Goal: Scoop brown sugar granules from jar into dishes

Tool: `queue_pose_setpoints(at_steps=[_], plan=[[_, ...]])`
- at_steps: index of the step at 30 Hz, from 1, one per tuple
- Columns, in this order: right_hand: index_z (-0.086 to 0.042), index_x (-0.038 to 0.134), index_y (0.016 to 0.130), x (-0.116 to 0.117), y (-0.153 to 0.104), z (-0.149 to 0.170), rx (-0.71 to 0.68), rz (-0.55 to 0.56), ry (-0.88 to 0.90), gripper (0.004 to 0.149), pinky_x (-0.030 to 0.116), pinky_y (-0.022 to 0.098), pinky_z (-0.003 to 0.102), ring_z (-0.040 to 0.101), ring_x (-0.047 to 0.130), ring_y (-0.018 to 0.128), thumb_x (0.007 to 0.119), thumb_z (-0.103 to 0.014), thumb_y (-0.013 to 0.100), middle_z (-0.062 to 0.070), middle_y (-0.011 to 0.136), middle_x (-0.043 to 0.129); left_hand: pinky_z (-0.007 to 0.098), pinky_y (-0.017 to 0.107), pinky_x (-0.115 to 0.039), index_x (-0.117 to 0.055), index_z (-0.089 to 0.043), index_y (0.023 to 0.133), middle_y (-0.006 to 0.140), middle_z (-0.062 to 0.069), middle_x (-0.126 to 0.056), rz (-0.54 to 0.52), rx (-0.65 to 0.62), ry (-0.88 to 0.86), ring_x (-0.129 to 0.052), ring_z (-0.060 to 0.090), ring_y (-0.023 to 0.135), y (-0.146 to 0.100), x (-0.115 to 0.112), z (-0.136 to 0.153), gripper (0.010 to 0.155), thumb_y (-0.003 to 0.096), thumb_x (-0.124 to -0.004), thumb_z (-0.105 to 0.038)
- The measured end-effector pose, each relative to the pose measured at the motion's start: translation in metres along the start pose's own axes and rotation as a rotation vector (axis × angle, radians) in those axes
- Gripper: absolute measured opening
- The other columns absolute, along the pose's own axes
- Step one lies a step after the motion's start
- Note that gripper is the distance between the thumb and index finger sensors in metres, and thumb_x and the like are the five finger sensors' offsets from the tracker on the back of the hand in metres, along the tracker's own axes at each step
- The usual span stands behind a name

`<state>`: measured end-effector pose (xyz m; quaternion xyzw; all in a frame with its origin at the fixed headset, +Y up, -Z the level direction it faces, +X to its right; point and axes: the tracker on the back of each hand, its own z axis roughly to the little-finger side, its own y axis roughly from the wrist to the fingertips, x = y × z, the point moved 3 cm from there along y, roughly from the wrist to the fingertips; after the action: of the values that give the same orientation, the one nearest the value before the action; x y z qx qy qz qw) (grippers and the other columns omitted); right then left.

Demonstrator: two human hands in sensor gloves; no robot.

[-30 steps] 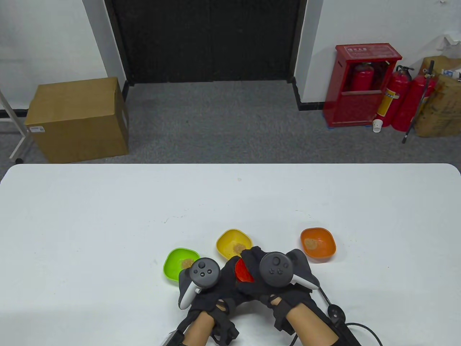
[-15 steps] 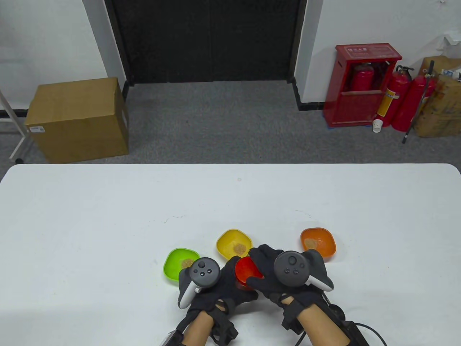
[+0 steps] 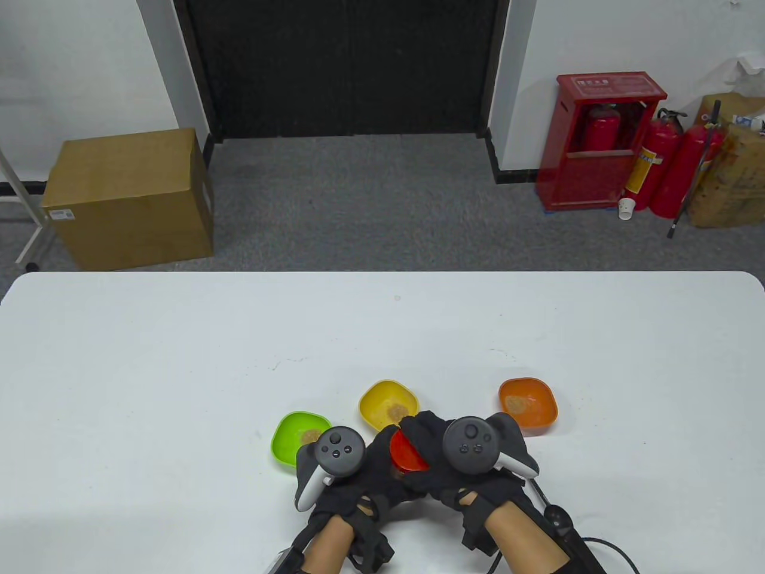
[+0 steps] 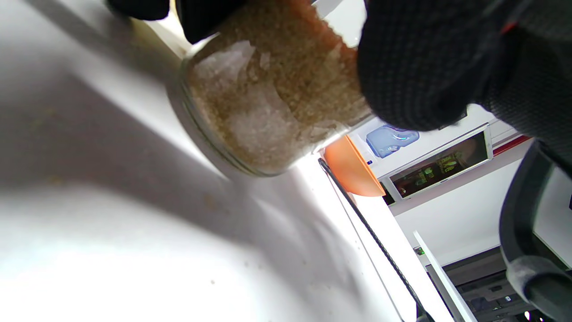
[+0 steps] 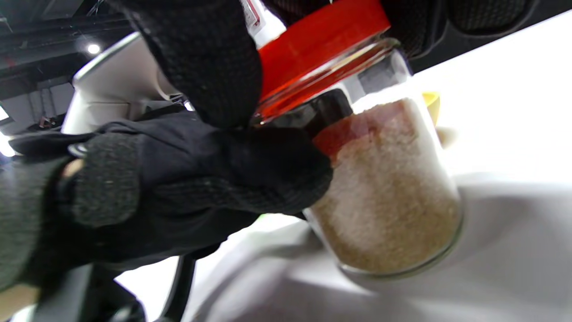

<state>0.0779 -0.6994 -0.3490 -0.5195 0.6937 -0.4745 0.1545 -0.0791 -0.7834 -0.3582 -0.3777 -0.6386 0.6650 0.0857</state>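
Note:
A glass jar [image 5: 389,192] of brown sugar stands on the white table [image 3: 179,359], with a red lid [image 3: 404,455] on its mouth. My left hand [image 3: 364,472] grips the jar's body; the jar also shows in the left wrist view [image 4: 272,94]. My right hand [image 3: 442,460] grips the red lid [image 5: 321,40] from above. Three dishes hold a little sugar: a green dish [image 3: 297,439], a yellow dish [image 3: 387,403] and an orange dish [image 3: 528,405]. No spoon is in view.
The dishes sit just beyond the hands, near the table's front edge. A black cable [image 3: 603,544] trails from the right wrist. Beyond the table stand a cardboard box [image 3: 128,197] and red fire extinguishers [image 3: 657,161] on the floor.
My right hand swung out to the right on the lid, then came back left over it. The left hand and jar stayed put.

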Motion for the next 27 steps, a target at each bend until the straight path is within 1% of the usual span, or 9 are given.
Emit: queue_pose_setpoints(at_steps=[8, 13, 17, 22, 24, 27], plan=[[0.005, 0.052, 0.108, 0.003, -0.003, -0.005, 0.098, 0.113, -0.129, 0.092, 0.068, 0.047, 0.073, 0.052, 0.077, 0.065, 0.092, -0.051, 0.046, 0.043, 0.093, 0.062, 0.058, 0.078, -0.057, -0.032, -0.017, 0.112, 0.118, 0.008, -0.051, -0.027, -0.002, 0.023, -0.068, 0.034, 0.108, -0.001, 0.0, -0.001, 0.108, 0.0379, -0.098, -0.058], [0.005, 0.052, 0.108, 0.005, -0.004, -0.008, 0.126, 0.133, -0.156, 0.091, 0.07, 0.045, 0.072, 0.052, 0.079, 0.063, 0.089, -0.053, 0.048, 0.043, 0.091, 0.062, 0.058, 0.077, -0.057, -0.032, -0.016, 0.112, 0.118, 0.008, -0.051, -0.036, -0.004, 0.03, -0.069, 0.034, 0.107, -0.002, 0.0, -0.002, 0.107, 0.0379, -0.098, -0.058], [0.005, 0.051, 0.108, 0.006, -0.004, -0.007, 0.125, 0.124, -0.137, 0.091, 0.068, 0.046, 0.073, 0.052, 0.077, 0.064, 0.089, -0.052, 0.048, 0.043, 0.092, 0.06, 0.058, 0.077, -0.057, -0.032, -0.016, 0.112, 0.117, 0.008, -0.051, -0.038, -0.004, 0.035, -0.069, 0.034, 0.107, -0.002, 0.0, -0.002, 0.107, 0.038, -0.098, -0.058], [0.004, 0.049, 0.109, 0.004, -0.005, -0.003, 0.113, 0.097, -0.056, 0.089, 0.064, 0.049, 0.075, 0.057, 0.072, 0.072, 0.087, -0.05, 0.05, 0.041, 0.098, 0.057, 0.062, 0.074, -0.058, -0.032, -0.016, 0.112, 0.117, 0.011, -0.052, -0.01, -0.002, 0.063, -0.071, 0.036, 0.105, -0.002, 0.002, -0.004, 0.107, 0.0387, -0.098, -0.057], [0.003, 0.052, 0.109, 0.0, -0.007, 0.001, 0.106, 0.101, -0.003, 0.086, 0.063, 0.05, 0.077, 0.059, 0.07, 0.077, 0.087, -0.049, 0.05, 0.04, 0.102, 0.058, 0.064, 0.074, -0.058, -0.032, -0.016, 0.113, 0.117, 0.011, -0.052, 0.014, 0.009, 0.087, -0.07, 0.037, 0.105, -0.003, 0.005, -0.006, 0.106, 0.0399, -0.097, -0.056], [0.002, 0.057, 0.108, -0.007, -0.01, 0.007, 0.11, 0.118, 0.061, 0.08, 0.06, 0.051, 0.079, 0.063, 0.066, 0.081, 0.086, -0.046, 0.051, 0.039, 0.105, 0.057, 0.065, 0.072, -0.059, -0.036, -0.014, 0.113, 0.117, 0.013, -0.055, 0.018, 0.004, 0.143, -0.073, 0.038, 0.104, -0.007, 0.012, -0.011, 0.101, 0.0414, -0.096, -0.053]])
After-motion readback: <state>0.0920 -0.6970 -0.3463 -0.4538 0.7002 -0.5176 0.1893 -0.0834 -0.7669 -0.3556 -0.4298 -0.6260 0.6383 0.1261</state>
